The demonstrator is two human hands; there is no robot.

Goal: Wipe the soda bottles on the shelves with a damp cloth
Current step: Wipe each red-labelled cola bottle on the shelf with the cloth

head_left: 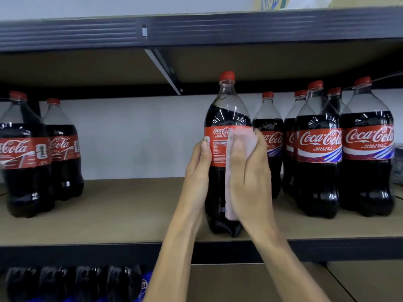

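Middle shelf (122,210) carries the lot. Right cluster of Coca-Cola bottles (318,166) is packed tight; the left pair (26,162) sits well apart from it. One Coca-Cola bottle (226,114) stands upright alone at the shelf's front edge, between the groups - that's the one in work. Left hand (198,166) wraps its left side, thumb on the label, steadying it. Right hand (250,171) clamps a pink cloth (231,201) against the front, from label to lower body. Progress: one bottle mid-wipe, and I can't tell which others are done. Dark bottles on the lower shelf (76,282) - likely pending.
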